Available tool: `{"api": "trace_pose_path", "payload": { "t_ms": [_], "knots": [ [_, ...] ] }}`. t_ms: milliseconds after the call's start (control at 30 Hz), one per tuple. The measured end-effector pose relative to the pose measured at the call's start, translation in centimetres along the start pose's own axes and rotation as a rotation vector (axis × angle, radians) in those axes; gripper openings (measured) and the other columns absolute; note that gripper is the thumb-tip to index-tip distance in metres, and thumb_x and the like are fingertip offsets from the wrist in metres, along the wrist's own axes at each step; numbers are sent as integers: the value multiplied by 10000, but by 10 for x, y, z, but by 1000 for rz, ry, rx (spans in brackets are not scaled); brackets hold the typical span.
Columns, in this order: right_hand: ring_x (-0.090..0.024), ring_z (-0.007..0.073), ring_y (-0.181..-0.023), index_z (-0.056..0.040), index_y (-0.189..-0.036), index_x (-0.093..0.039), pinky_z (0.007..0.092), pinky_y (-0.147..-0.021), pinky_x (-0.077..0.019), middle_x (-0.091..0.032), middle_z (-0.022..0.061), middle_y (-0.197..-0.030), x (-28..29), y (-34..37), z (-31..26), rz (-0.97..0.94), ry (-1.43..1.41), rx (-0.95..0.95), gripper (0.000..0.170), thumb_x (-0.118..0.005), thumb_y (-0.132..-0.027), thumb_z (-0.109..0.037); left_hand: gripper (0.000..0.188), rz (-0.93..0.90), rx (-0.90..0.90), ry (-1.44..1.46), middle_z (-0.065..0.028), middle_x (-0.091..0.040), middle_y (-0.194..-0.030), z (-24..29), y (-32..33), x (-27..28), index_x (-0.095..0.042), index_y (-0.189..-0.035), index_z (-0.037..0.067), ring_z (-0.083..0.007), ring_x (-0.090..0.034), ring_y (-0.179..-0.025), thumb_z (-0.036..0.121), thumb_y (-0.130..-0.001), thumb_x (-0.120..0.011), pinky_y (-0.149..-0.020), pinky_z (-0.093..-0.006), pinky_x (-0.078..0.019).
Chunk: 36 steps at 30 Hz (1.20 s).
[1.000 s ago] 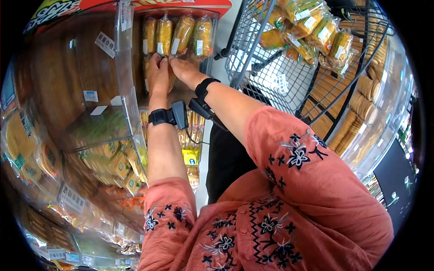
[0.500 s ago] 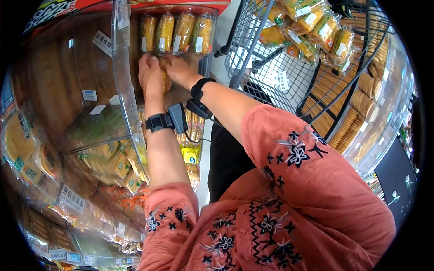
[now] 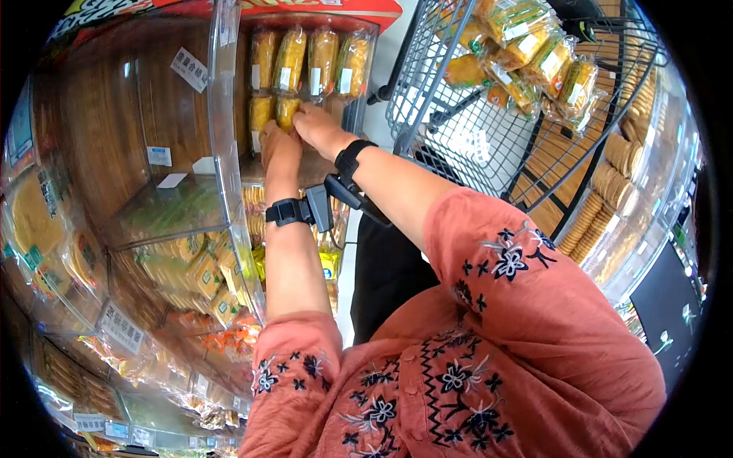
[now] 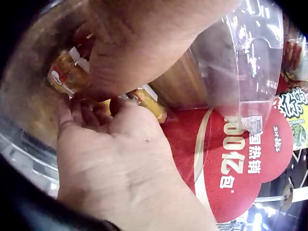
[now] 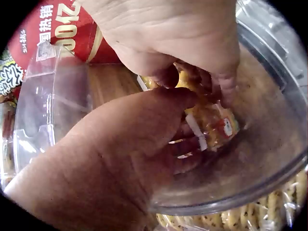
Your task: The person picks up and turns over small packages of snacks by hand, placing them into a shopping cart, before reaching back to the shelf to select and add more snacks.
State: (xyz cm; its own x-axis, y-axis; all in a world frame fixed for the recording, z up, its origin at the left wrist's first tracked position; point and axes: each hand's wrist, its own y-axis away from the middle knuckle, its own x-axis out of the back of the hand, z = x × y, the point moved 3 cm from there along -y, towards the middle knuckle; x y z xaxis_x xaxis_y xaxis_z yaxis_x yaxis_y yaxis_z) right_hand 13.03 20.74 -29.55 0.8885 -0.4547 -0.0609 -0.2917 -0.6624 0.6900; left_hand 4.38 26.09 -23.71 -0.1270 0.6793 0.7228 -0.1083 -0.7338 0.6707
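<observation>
Both hands pinch one wrapped yellow roll (image 3: 288, 111) in the clear display bin. My left hand (image 3: 281, 156) is at its near end, my right hand (image 3: 319, 131) at its right side. Beside it, to the left, lies another wrapped roll (image 3: 260, 111); a row of several rolls (image 3: 322, 62) with white labels is behind. In the left wrist view, the left hand (image 4: 139, 48) comes from above and the right hand (image 4: 120, 163) from below, partly hiding a roll (image 4: 70, 72). A roll (image 5: 219, 126) with a red logo shows beyond curled fingers in the right wrist view.
A clear divider (image 3: 221, 114) runs left of the bin, with a red sign (image 3: 321, 9) at its back edge. A wire cart (image 3: 458, 145) at the right holds several wrapped rolls (image 3: 527, 46). Packed flat foods (image 3: 183, 267) fill lower-left bins.
The roll held between my hands has moved back behind the row, beside the left one. Both hands have shifted slightly, and both rolls of the nearer row now show more plainly.
</observation>
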Motion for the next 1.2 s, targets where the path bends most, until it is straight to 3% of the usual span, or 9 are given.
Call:
{"api": "trace_pose_path", "payload": {
  "t_ms": [233,333,400,500,567,633,733,933,1200],
  "knots": [
    [-606,191,-816,20,-1096,-626,324,-723,-480,-651,126,-925,-12,-10,25,-36,178,433,271,-485,-958,-166,474,111,-43,-49,-271,-543,-1314,1,11,5,-486,-1317,50,-443,-530,-1216,303,-935,-609,-991,-492,-467],
    [-585,184,-773,11,-1114,-598,329,-687,-470,-638,99,-881,-17,-18,18,-139,-97,38,256,-478,-964,-157,462,207,-175,-83,-256,-561,-1305,-2,15,10,-496,-1330,56,-430,-547,-1197,282,-939,-593,-981,-488,-472],
    [-558,181,-708,-9,-1061,-602,326,-658,-460,-608,72,-820,-14,-13,17,-138,-177,63,225,-481,-971,-176,432,161,-174,-23,-250,-584,-1277,-1,12,7,-523,-1315,53,-423,-564,-1176,267,-944,-576,-968,-484,-476],
    [-520,169,-652,-40,-1023,-590,311,-635,-449,-560,28,-772,0,-4,14,-22,6,421,203,-479,-987,-206,359,262,-342,116,-247,-642,-1187,9,4,12,-595,-1224,33,-408,-608,-1109,265,-955,-545,-938,-465,-487],
    [-508,157,-667,-58,-1022,-572,300,-641,-447,-538,8,-784,11,20,8,-40,-73,312,196,-481,-995,-229,334,255,-371,265,-242,-668,-1121,26,7,24,-628,-1162,26,-410,-626,-1066,270,-958,-524,-923,-456,-490],
    [-510,144,-720,-72,-1031,-553,293,-661,-448,-527,1,-825,26,53,-20,-182,-434,-239,195,-487,-999,-253,332,183,-369,355,-223,-691,-1082,43,4,29,-654,-1125,21,-382,-650,-1019,276,-957,-522,-898,-423,-500],
    [-535,136,-872,-62,-1159,-540,309,-729,-481,-549,25,-948,49,83,-31,-103,-279,-130,281,-534,-982,-280,354,-125,-330,362,-186,-706,-1100,54,-21,11,-662,-1153,42,-323,-674,-993,296,-940,-541,-871,-377,-515],
    [-573,189,-1042,-35,-1251,-531,372,-875,-514,-583,74,-1117,96,135,-79,-196,-193,-102,354,-556,-964,-239,538,-160,-297,258,-184,-648,-1261,71,-9,-3,-572,-1314,22,-322,-645,-1069,387,-919,-560,-918,-410,-494],
    [-677,205,-825,-13,-1098,-571,329,-702,-588,-649,120,-959,209,196,-141,-147,-336,26,237,-552,-976,-215,473,-214,-369,551,-91,-649,-1071,48,19,10,-506,-1342,-9,-147,-610,-889,298,-985,-551,-729,-276,-486]
  ]
}}
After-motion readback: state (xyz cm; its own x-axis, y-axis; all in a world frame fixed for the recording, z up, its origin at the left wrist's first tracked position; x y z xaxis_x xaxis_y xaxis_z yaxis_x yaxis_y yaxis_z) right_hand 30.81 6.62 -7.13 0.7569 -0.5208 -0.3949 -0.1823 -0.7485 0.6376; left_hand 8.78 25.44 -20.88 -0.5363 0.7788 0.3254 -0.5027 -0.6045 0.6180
